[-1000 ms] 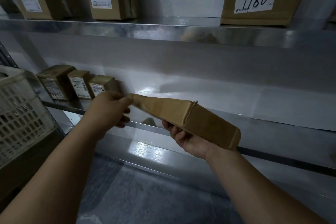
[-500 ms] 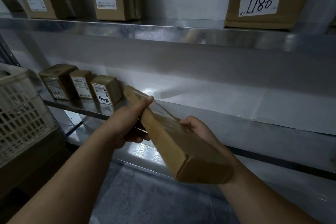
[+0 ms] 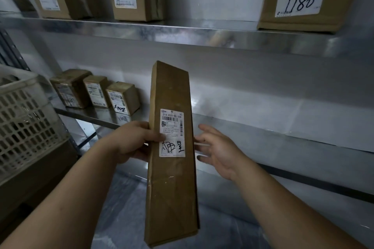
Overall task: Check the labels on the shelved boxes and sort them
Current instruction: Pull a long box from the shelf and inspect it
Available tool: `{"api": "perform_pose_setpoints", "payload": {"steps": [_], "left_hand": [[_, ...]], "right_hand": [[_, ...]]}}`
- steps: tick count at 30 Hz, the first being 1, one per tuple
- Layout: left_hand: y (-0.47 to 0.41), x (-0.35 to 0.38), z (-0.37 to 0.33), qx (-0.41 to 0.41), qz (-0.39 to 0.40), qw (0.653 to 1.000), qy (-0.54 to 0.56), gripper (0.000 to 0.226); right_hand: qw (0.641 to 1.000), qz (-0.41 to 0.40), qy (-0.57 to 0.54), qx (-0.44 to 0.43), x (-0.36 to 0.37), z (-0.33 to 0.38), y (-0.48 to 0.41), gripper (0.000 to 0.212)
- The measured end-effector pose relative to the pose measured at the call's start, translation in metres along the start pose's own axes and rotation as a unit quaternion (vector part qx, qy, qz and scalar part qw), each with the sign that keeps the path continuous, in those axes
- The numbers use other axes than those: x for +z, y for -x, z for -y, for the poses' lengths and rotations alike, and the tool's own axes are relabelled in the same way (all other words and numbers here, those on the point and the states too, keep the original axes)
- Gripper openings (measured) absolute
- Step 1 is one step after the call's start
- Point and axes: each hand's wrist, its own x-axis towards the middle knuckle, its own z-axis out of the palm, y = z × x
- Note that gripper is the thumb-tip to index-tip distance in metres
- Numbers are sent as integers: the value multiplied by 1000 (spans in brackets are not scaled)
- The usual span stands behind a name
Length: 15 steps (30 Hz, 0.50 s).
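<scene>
Turning the long box [image 3: 172, 188] upright, we have brought its label [image 3: 172, 127], hidden half a second ago, to face us in front of the middle shelf [image 3: 253, 129]. Our left hand [image 3: 133, 141] grips the left edge, thumb on the label; our right hand [image 3: 218, 153] has let go, fingers spread just beside it. Reading can begin, we judge.

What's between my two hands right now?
The long cardboard box, label facing you; left hand grips its edge, right hand open beside it, in the head view.
</scene>
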Motion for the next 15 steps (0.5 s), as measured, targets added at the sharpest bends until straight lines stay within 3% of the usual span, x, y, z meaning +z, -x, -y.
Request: {"api": "perform_pose_setpoints", "payload": {"steps": [10, 13, 15], "left_hand": [[-11, -8, 23, -10, 38, 998, 50, 49], [-12, -10, 26, -8, 61, 997, 42, 54], [-11, -10, 27, -3, 87, 996, 16, 57]], "right_hand": [[999, -19, 41, -21, 5, 9, -9, 73], [999, -6, 52, -6, 5, 4, -13, 91], [999, 6, 47, -6, 6, 0, -15, 77]]}}
